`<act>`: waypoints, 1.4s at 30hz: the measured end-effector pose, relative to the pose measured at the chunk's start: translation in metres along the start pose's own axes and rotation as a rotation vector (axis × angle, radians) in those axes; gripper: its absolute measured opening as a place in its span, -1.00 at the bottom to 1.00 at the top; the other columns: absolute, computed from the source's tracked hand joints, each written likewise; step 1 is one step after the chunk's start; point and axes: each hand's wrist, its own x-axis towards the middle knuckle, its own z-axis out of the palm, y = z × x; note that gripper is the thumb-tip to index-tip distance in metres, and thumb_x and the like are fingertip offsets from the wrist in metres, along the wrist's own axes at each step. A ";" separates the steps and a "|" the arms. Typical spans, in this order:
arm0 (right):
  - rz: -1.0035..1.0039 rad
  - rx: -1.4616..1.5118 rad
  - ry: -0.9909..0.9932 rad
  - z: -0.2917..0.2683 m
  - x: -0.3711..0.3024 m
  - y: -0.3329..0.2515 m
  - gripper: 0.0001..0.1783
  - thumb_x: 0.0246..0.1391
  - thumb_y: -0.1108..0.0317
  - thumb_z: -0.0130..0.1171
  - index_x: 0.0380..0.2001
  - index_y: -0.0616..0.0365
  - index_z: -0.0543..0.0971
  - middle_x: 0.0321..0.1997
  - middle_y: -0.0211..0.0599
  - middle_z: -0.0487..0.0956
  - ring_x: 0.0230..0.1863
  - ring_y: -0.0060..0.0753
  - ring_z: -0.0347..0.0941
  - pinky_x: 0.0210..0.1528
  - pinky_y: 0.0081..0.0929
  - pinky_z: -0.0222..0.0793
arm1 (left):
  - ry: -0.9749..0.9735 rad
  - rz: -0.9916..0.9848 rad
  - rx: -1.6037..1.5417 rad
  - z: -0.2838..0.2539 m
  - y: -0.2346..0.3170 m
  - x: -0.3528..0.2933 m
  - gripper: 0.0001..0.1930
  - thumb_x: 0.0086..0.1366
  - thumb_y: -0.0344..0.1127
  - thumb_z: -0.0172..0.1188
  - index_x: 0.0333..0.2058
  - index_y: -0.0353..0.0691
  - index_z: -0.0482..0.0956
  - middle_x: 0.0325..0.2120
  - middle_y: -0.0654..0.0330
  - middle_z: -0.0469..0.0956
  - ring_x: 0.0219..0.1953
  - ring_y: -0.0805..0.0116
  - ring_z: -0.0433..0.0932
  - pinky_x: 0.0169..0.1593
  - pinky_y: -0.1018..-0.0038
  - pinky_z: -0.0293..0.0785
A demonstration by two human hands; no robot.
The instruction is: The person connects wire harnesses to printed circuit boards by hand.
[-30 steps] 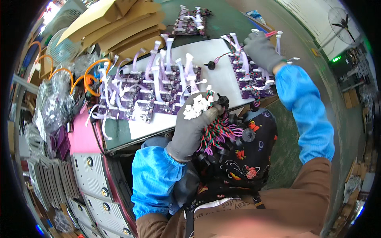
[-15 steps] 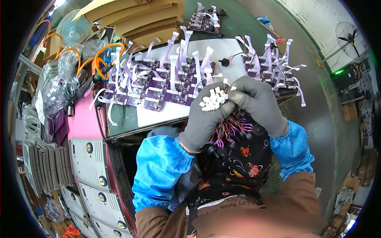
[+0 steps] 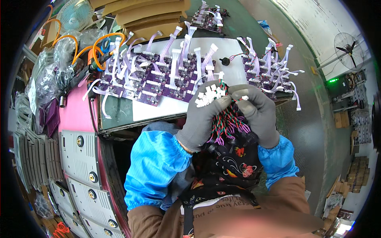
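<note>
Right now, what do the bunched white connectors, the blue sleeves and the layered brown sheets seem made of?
White connectors: probably plastic, matte, judging by their crisp block shapes. Blue sleeves: likely thin synthetic cloth, slightly shiny, creased. Brown sheets: apparently cardboard, dull, stiff-edged.

On my feed: matt grey cloth gloves (image 3: 198,125), sheeny blue fabric sleeves (image 3: 156,160), smooth white plastic connectors (image 3: 209,97); glossy, crinkled plastic bags (image 3: 41,75); matt cardboard (image 3: 149,18).
</note>
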 end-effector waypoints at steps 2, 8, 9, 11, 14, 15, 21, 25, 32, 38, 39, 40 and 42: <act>-0.023 -0.129 -0.031 -0.002 0.003 -0.004 -0.71 0.11 0.33 0.24 -0.11 0.19 0.56 -0.13 -0.28 0.60 -0.07 -0.46 0.50 0.00 -0.46 0.41 | -0.006 -0.013 -0.022 -0.001 0.000 0.003 -0.56 0.22 -0.42 0.27 0.05 -0.30 0.38 -0.16 0.23 0.55 -0.12 0.47 0.51 0.02 0.50 0.44; 0.088 -0.429 -0.108 0.000 0.007 -0.021 -0.50 -0.02 0.50 0.23 0.07 0.16 0.48 -0.21 -0.24 0.57 -0.17 -0.42 0.52 -0.11 -0.46 0.44 | -0.013 -0.003 0.069 -0.002 -0.004 0.004 -0.54 0.20 -0.41 0.31 0.05 -0.30 0.39 -0.16 0.22 0.57 -0.11 0.47 0.52 0.00 0.50 0.46; 0.160 -0.514 -0.116 0.002 0.008 -0.025 -0.46 -0.02 0.53 0.21 0.11 0.20 0.46 -0.16 -0.25 0.58 -0.16 -0.46 0.52 -0.08 -0.47 0.43 | -0.015 0.011 0.105 -0.003 -0.005 0.004 -0.52 0.18 -0.42 0.33 0.05 -0.30 0.39 -0.17 0.22 0.58 -0.11 0.48 0.53 -0.01 0.51 0.47; 0.145 -0.507 -0.126 -0.002 0.008 -0.024 -0.45 -0.02 0.56 0.18 0.12 0.19 0.46 -0.17 -0.23 0.58 -0.20 -0.46 0.53 -0.12 -0.48 0.44 | -0.016 -0.011 0.223 0.001 0.002 0.003 -0.50 0.15 -0.44 0.35 0.05 -0.31 0.40 -0.17 0.23 0.58 -0.13 0.50 0.53 -0.03 0.53 0.48; 0.042 -0.603 -0.133 -0.009 0.008 -0.021 -0.48 -0.01 0.57 0.15 0.10 0.13 0.47 -0.26 -0.17 0.57 -0.26 -0.31 0.54 -0.17 -0.39 0.44 | 0.016 -0.018 0.320 0.006 0.004 0.000 -0.52 0.11 -0.47 0.37 0.02 -0.32 0.43 -0.21 0.25 0.59 -0.18 0.55 0.54 -0.07 0.58 0.49; -0.047 -0.711 -0.125 -0.013 0.009 -0.020 -0.51 0.01 0.55 0.13 0.08 0.06 0.49 -0.35 -0.14 0.55 -0.28 -0.17 0.54 -0.18 -0.28 0.43 | 0.034 -0.018 0.329 0.007 0.005 0.000 -0.55 0.12 -0.48 0.35 0.00 -0.33 0.44 -0.22 0.25 0.60 -0.20 0.55 0.54 -0.08 0.58 0.49; -0.173 -0.929 0.027 -0.081 0.037 -0.014 -0.68 0.10 0.50 0.07 -0.04 0.11 0.54 -0.32 -0.11 0.59 -0.24 -0.05 0.54 -0.17 -0.26 0.43 | 0.062 -0.030 0.288 0.011 0.013 0.000 -0.62 0.15 -0.54 0.25 -0.02 -0.34 0.45 -0.24 0.23 0.60 -0.20 0.52 0.55 -0.07 0.56 0.47; 0.094 -1.057 0.019 -0.125 0.071 -0.011 -0.77 0.18 0.34 0.04 -0.14 0.14 0.55 -0.26 -0.08 0.57 -0.17 -0.04 0.53 -0.12 -0.24 0.39 | 0.035 -0.047 0.298 0.011 0.015 -0.002 -0.65 0.16 -0.56 0.23 -0.05 -0.33 0.46 -0.23 0.22 0.59 -0.19 0.50 0.55 -0.06 0.55 0.46; 0.218 -1.479 -0.253 -0.149 0.114 0.020 -0.74 0.21 0.11 0.01 -0.25 0.05 0.50 -0.34 -0.09 0.59 -0.25 0.06 0.51 -0.24 -0.07 0.36 | 0.051 -0.059 0.356 0.008 0.007 -0.002 -0.61 0.16 -0.55 0.24 -0.02 -0.33 0.43 -0.24 0.22 0.59 -0.19 0.50 0.55 -0.06 0.55 0.45; 0.143 -1.436 -0.386 -0.174 0.118 0.069 -0.75 0.20 0.11 0.01 -0.24 0.00 0.54 -0.33 -0.16 0.61 -0.24 0.00 0.55 -0.20 -0.07 0.41 | 0.043 -0.073 0.390 0.007 0.006 -0.001 -0.59 0.16 -0.54 0.27 -0.01 -0.34 0.42 -0.25 0.23 0.59 -0.20 0.50 0.55 -0.06 0.54 0.46; 0.128 -1.432 -0.367 -0.176 0.117 0.077 -0.77 0.19 0.12 0.03 -0.25 -0.01 0.54 -0.33 -0.17 0.61 -0.25 -0.01 0.55 -0.21 -0.09 0.41 | 0.049 -0.068 0.371 0.008 0.006 -0.001 -0.60 0.15 -0.53 0.28 -0.01 -0.33 0.43 -0.25 0.23 0.59 -0.20 0.51 0.55 -0.07 0.55 0.46; 0.116 -1.426 -0.353 -0.173 0.117 0.080 -0.78 0.18 0.13 0.05 -0.26 -0.02 0.55 -0.33 -0.18 0.61 -0.26 -0.02 0.55 -0.21 -0.11 0.42 | 0.056 -0.071 0.373 0.010 0.007 -0.002 -0.60 0.15 -0.53 0.28 -0.01 -0.33 0.43 -0.25 0.23 0.59 -0.20 0.51 0.55 -0.07 0.55 0.46; 0.123 -1.407 -0.330 -0.172 0.114 0.081 -0.78 0.16 0.13 0.07 -0.27 -0.02 0.56 -0.33 -0.17 0.62 -0.24 -0.03 0.55 -0.18 -0.12 0.42 | 0.070 -0.103 0.365 0.013 0.010 -0.002 -0.60 0.15 -0.53 0.28 -0.02 -0.32 0.44 -0.25 0.24 0.58 -0.19 0.53 0.54 -0.06 0.56 0.45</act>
